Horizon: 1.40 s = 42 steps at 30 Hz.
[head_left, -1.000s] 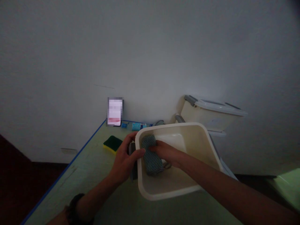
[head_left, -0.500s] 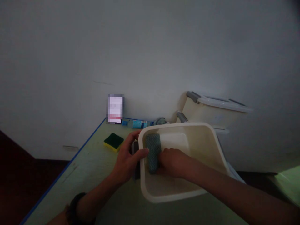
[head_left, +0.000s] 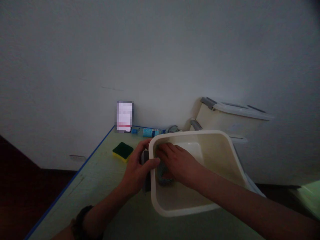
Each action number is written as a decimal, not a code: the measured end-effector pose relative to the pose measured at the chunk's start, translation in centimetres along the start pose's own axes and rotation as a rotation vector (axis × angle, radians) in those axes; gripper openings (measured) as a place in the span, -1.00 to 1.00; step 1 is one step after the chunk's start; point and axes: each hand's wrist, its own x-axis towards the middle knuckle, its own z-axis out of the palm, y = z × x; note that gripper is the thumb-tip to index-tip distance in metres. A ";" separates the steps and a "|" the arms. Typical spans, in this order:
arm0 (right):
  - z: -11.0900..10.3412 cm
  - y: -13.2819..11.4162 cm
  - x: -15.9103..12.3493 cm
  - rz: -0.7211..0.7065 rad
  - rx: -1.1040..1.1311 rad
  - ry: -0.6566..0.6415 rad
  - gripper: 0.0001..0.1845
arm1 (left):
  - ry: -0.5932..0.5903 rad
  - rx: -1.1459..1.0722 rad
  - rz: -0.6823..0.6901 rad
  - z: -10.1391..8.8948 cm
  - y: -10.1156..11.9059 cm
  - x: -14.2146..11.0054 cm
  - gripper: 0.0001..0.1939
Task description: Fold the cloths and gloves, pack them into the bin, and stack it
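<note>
A cream plastic tub (head_left: pixel 220 146) is tilted towards me on the pale green table (head_left: pixel 107 186). My left hand (head_left: pixel 138 166) grips the tub's left rim, thumb hooked over the edge. Inside the tub, my right hand (head_left: pixel 176 161) presses a grey-blue mesh scrubbing pad (head_left: pixel 163 173) against the left wall. Most of the pad is hidden under my fingers. A dark band sits on my left wrist.
A yellow and green sponge (head_left: pixel 122 151) lies on the table left of the tub. Against the wall are a blurred card (head_left: pixel 124 116), a blue-labelled bottle (head_left: pixel 148 132) lying down, and a lidded cream storage box (head_left: pixel 232 118). The table's blue left edge (head_left: pixel 82 166) drops to dark floor.
My right hand has slid the pad up the tub's left wall and now covers most of it. The left hand has kept its hold on the rim.
</note>
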 end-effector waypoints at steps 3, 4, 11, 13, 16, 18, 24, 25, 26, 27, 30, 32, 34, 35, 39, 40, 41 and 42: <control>1.5 0.5 0.0 -0.021 0.016 0.072 -0.24 | -0.019 -0.009 0.017 -0.1 0.0 0.1 -0.59; 2.0 0.5 0.0 -0.024 0.016 0.078 -0.21 | -0.020 -0.005 0.019 -0.1 0.0 0.2 -0.58; 1.3 0.0 -0.1 -0.011 0.070 0.047 -0.24 | 0.019 0.027 -0.019 -0.2 0.4 0.4 -0.56; -0.1 0.7 -1.0 0.012 0.113 0.032 -0.28 | 0.017 0.010 -0.051 0.1 0.7 0.4 -0.55; -2.6 2.7 -3.2 0.031 0.130 0.006 -0.39 | 0.004 0.007 -0.072 1.3 1.4 0.6 -0.55; -4.0 4.3 -5.1 0.032 0.142 -0.024 -0.51 | -0.013 0.006 -0.070 2.6 2.1 0.8 -0.56; -6.3 8.2 -10.1 0.252 0.133 -0.095 -0.71 | -0.095 -0.083 -0.102 8.5 3.6 1.7 -0.62; -6.4 8.6 -10.7 0.297 0.118 -0.106 -0.72 | -0.111 -0.110 -0.115 9.7 3.5 1.8 -0.62; -6.5 8.9 -11.3 0.334 0.104 -0.122 -0.72 | -0.128 -0.140 -0.130 10.8 3.4 2.0 -0.63; -6.5 9.2 -11.8 0.370 0.093 -0.144 -0.72 | -0.139 -0.164 -0.147 11.9 3.3 2.2 -0.62; -6.3 10.0 -13.2 0.460 0.101 -0.217 -0.71 | -0.156 -0.207 -0.178 14.9 2.7 2.9 -0.63; -6.0 10.6 -13.8 0.506 0.119 -0.241 -0.66 | -0.166 -0.242 -0.204 16.5 2.3 3.4 -0.66; -5.4 11.2 -14.2 0.526 0.128 -0.245 -0.63 | -0.187 -0.271 -0.248 17.8 1.8 3.7 -0.69; -5.1 11.5 -14.3 0.530 0.131 -0.243 -0.63 | -0.203 -0.275 -0.274 18.3 1.5 3.8 -0.70; -3.3 12.0 -14.1 0.515 0.160 -0.242 -0.64 | -0.317 -0.251 -0.357 19.4 0.5 4.0 -0.69; -2.8 12.0 -14.0 0.506 0.173 -0.241 -0.66 | -0.346 -0.245 -0.368 19.4 0.3 4.1 -0.68; -2.3 12.1 -13.9 0.499 0.187 -0.240 -0.68 | -0.364 -0.241 -0.373 19.5 0.1 4.1 -0.66; -1.9 12.1 -13.8 0.494 0.201 -0.237 -0.70 | -0.375 -0.236 -0.374 19.4 0.0 4.2 -0.65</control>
